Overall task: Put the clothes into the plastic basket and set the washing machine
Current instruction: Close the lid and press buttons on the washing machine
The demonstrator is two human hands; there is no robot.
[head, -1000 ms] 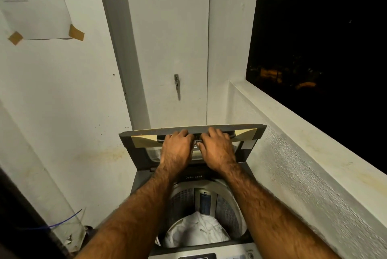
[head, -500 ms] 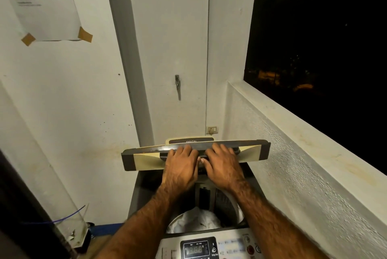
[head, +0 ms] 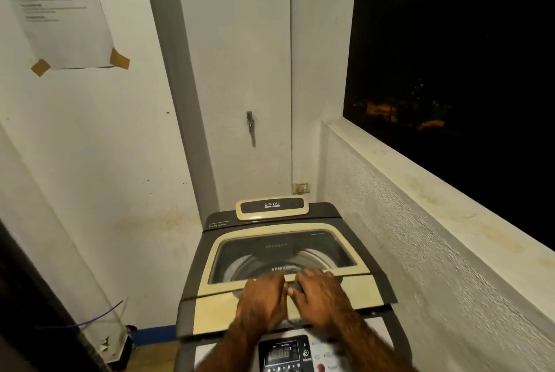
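The washing machine [head: 271, 217] stands at the near centre, its back to the far wall, with the pale parapet ledge [head: 435, 191] along its right side. Its cream lid [head: 357, 284] lies almost flat over the tub, the near edge a little proud of the control panel [head: 283, 353], whose display is lit. Through the lid's glass window [head: 270, 251] the rim of the drum [head: 240, 269] shows; what lies inside it cannot be told. The left hand [head: 261, 301] rests palm-down on the lid's near part, fingers stretched out and holding nothing. The right hand [head: 324, 296] lies just beside it, also palm-down; whether its fingertips hook the dark handle cannot be told. A taped paper [head: 60, 11] hangs on the left wall
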